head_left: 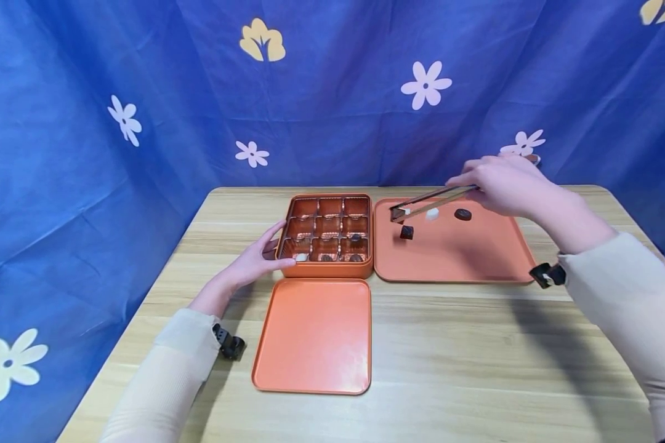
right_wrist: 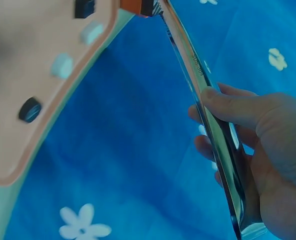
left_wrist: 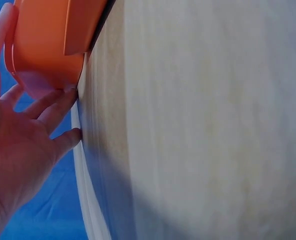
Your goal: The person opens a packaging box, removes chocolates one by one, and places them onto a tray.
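My right hand grips metal tongs above the far part of the orange tray. The tong tips are at a dark square chocolate, low over the tray's left side. Another dark square chocolate lies just in front of it, with a white piece and a dark oval chocolate farther right. My left hand rests against the near left corner of the orange box, thumb at the front rim and fingers extended along the side. Several chocolates sit in its divided insert.
The flat orange lid lies on the wooden table in front of the box. The tray stands close against the box's right side. A blue flowered curtain hangs behind the table and down its left side.
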### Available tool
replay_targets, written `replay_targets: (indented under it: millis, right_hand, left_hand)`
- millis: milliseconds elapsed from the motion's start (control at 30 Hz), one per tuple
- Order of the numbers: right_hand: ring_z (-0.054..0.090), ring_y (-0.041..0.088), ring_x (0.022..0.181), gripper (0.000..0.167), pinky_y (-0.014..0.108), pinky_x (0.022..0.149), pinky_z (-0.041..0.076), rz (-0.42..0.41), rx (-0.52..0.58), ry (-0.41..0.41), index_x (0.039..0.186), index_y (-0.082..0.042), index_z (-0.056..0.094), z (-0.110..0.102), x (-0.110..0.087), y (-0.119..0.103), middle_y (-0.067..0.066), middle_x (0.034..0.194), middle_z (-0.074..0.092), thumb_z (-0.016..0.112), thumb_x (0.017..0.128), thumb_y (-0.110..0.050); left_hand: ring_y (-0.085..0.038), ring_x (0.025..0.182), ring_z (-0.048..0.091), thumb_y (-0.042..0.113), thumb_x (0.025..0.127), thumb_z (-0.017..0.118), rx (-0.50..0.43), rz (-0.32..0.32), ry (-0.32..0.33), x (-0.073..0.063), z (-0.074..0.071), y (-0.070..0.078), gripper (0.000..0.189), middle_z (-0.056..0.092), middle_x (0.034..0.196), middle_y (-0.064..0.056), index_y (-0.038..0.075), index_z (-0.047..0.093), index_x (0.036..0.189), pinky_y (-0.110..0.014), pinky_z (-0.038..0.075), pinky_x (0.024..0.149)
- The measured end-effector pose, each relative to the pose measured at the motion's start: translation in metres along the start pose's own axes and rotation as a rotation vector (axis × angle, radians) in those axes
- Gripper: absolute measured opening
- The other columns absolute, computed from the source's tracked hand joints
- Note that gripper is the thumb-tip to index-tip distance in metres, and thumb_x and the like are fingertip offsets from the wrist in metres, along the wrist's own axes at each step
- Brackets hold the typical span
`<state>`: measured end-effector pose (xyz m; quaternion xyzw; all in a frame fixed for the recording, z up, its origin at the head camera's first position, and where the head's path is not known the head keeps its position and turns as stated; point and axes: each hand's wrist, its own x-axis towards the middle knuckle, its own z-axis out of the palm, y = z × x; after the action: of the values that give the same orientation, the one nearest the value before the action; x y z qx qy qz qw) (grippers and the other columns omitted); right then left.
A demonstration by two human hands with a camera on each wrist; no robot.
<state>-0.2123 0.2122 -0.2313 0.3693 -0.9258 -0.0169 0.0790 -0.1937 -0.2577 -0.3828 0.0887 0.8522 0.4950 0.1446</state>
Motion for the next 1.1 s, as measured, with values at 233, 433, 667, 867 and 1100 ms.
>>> replay_targets:
  millis: [233, 433, 667, 867, 1100]
  right_hand:
    - [0.055, 0.018, 0.064, 0.033, 0.037, 0.053, 0.038, 0.021, 0.006, 0.05, 0.109, -0.015, 0.075, 0.022, -0.03, 0.017, -0.002, 0.081, 0.06, 0.076, 0.078, -0.003]
    - [0.061, 0.024, 0.07, 0.033, 0.044, 0.059, 0.04, 0.08, 0.011, 0.011, 0.11, -0.012, 0.074, 0.035, -0.044, 0.028, 0.001, 0.083, 0.062, 0.076, 0.078, -0.004]
    - [0.064, 0.032, 0.077, 0.034, 0.045, 0.059, 0.04, 0.129, 0.046, -0.022, 0.111, -0.011, 0.074, 0.048, -0.048, 0.04, 0.006, 0.089, 0.065, 0.073, 0.078, -0.002]
    - [0.062, 0.028, 0.073, 0.034, 0.045, 0.059, 0.04, 0.129, 0.061, -0.047, 0.111, -0.011, 0.074, 0.055, -0.046, 0.045, 0.004, 0.086, 0.063, 0.075, 0.078, -0.003]
    - [0.063, 0.028, 0.075, 0.035, 0.045, 0.059, 0.039, 0.128, 0.068, -0.057, 0.113, -0.01, 0.074, 0.058, -0.045, 0.046, 0.005, 0.088, 0.063, 0.075, 0.079, -0.004]
  left_hand:
    - [-0.046, 0.131, 0.039, 0.023, 0.087, 0.076, -0.003, 0.006, -0.003, 0.001, 0.0, -0.001, 0.095, 0.028, 0.15, -0.032, 0.029, 0.012, 0.157, -0.054, 0.026, 0.11]
    - [-0.045, 0.129, 0.042, 0.023, 0.087, 0.076, -0.006, 0.004, -0.001, 0.001, 0.001, 0.0, 0.095, 0.032, 0.149, -0.03, 0.03, 0.013, 0.157, -0.054, 0.028, 0.109]
    - [-0.044, 0.128, 0.044, 0.023, 0.087, 0.076, -0.014, 0.008, -0.01, 0.002, 0.0, -0.001, 0.095, 0.033, 0.148, -0.029, 0.028, 0.012, 0.158, -0.054, 0.03, 0.108]
    - [-0.044, 0.129, 0.043, 0.025, 0.086, 0.076, 0.002, 0.005, -0.007, 0.003, 0.0, 0.0, 0.096, 0.032, 0.149, -0.029, 0.03, 0.012, 0.157, -0.054, 0.031, 0.107]
    - [-0.044, 0.13, 0.042, 0.024, 0.087, 0.076, 0.007, 0.003, -0.002, 0.001, 0.001, 0.001, 0.095, 0.031, 0.149, -0.029, 0.03, 0.013, 0.157, -0.053, 0.03, 0.108]
